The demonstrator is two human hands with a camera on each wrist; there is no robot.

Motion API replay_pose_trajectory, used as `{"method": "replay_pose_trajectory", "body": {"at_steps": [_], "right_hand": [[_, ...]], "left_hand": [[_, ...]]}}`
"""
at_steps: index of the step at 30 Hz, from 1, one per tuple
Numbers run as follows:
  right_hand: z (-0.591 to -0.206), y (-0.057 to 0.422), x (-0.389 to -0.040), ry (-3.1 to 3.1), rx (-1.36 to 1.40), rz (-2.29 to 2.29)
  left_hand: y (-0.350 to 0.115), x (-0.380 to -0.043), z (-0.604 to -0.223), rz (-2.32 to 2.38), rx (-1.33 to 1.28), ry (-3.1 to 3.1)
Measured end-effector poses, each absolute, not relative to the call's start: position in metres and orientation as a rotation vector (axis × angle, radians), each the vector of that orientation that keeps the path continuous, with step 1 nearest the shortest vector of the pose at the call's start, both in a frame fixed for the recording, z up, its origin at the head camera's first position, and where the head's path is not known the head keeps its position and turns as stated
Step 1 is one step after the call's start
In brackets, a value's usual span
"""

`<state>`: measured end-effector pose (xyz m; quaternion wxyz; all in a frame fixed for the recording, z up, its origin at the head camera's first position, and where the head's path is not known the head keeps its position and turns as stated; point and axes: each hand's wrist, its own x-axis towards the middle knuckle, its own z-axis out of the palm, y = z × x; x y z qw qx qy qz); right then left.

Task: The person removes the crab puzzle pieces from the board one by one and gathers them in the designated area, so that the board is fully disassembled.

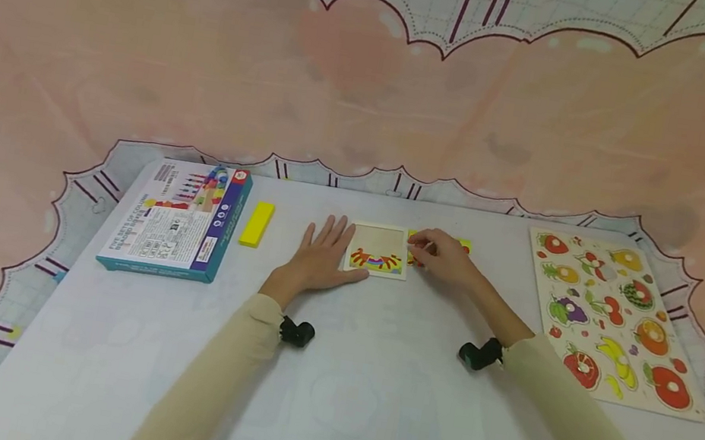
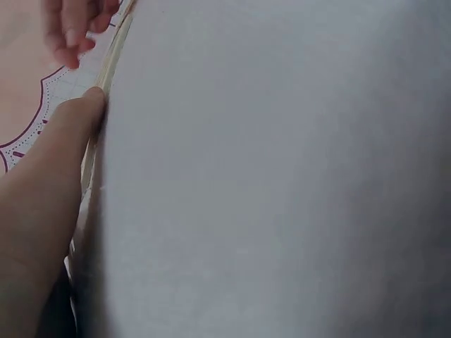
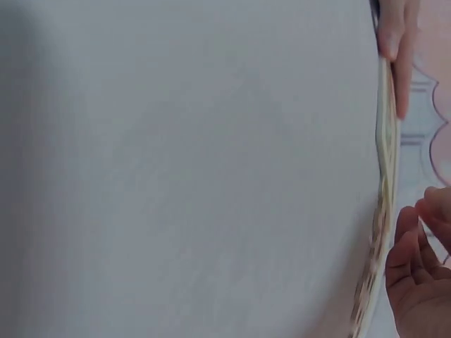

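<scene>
A shallow wooden puzzle tray [image 1: 382, 229] lies on the white table, with red, yellow and purple printed pieces [image 1: 377, 261] along its near side. My left hand [image 1: 319, 257] rests flat with its fingers spread at the tray's left side, and the thumb lies along its near edge. In the left wrist view that thumb [image 2: 86, 105] presses against the tray's pale edge. At the tray's right edge is my right hand [image 1: 440, 255], fingers bent and thumb drawn in, over a yellow and red printed piece [image 1: 464, 245]. I cannot tell whether its fingertips pinch anything.
A blue and white printed box [image 1: 168, 222] lies at the left, with a yellow block [image 1: 257, 224] beside it. To the right is a fruit puzzle board [image 1: 595, 305], close to my right forearm. Patterned cloth surrounds the white table [image 1: 364, 406].
</scene>
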<state>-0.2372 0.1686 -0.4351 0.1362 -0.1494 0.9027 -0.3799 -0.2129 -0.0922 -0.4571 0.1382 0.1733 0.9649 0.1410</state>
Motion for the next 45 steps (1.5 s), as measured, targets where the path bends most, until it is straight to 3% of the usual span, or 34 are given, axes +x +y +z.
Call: {"method": "replay_pose_trajectory", "body": {"at_steps": [15, 45], "right_hand": [[-0.446, 0.101, -0.243, 2.546, -0.707, -1.058], [-0.445, 0.093, -0.239, 2.583, -0.729, -0.885]], "left_hand": [[-0.103, -0.217, -0.458, 0.370, 0.634, 2.777], [-0.098, -0.221, -0.452, 0.241, 0.622, 2.710]]}}
